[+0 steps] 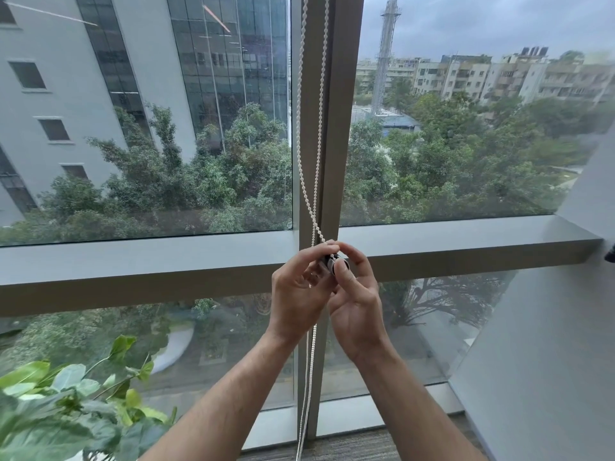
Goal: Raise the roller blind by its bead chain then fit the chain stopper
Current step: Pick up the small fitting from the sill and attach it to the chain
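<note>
hands, left and right, pinch dark chain stopper onto white bead chain.

An upper-floor office, it seems; floor-to-ceiling glazing in grey metal frames overlooks treetops and towers. Grey carpet underfoot; potted plant beside.

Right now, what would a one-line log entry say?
stage: fitting stopper | both hands pinch small dark stopper on bead chain | chain hangs by window post | blind: out of view

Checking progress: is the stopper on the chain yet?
Cannot tell. Both hands pinch the stopper against the chain, hiding any clasp.
</note>
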A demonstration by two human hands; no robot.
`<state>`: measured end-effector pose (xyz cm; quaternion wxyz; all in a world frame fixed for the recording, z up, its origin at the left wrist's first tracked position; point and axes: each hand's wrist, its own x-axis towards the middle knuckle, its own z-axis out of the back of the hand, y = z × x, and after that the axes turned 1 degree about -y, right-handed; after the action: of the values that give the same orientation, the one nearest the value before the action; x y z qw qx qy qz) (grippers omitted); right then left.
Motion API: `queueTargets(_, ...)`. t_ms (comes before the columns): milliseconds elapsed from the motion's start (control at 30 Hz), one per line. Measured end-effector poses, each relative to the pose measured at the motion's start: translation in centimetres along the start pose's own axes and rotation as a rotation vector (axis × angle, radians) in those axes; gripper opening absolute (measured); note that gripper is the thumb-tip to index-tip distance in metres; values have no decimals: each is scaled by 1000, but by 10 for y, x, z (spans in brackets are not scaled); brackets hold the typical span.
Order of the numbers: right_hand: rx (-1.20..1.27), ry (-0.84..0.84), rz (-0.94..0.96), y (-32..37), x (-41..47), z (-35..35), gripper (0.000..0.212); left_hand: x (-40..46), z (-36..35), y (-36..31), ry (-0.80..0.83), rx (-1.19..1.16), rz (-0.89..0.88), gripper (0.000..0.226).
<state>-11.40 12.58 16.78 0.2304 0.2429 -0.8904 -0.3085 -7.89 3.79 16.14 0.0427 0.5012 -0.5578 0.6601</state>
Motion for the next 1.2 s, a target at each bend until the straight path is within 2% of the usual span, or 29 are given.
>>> queueTargets(133,28,-16,27,-4,3,2,50,-1,0,0,33,53,-31,29)
queueTargets(333,49,-44,-5,-7,4,1,60,0,2,3,37,133,-71,27)
queueTargets(500,36,-102,-50,-8,4,1,53,0,4,1,37,174,-86,27)
queueTargets(600,-24,-126,-42,-10,3,-1,60,0,6,3,48,161,-59,26)
queueTargets(733,-236,-74,10,-9,0,0,65,0,10,0,8,-14,88,27)
queueTargets(867,-384,-38,24,-8,2,10,40,3,11,-9,-38,-250,270,25)
queueTargets(933,-560,-32,93,-9,5,18,30,6,11,-12,-53,-332,300,23)
queueTargets(1033,-899,-44,217,-9,9,28,34,6,10,-15,-91,-424,385,26)
queueTargets(1200,-1062,-106,343,-5,8,23,29,4,12,-12,-73,-539,497,35)
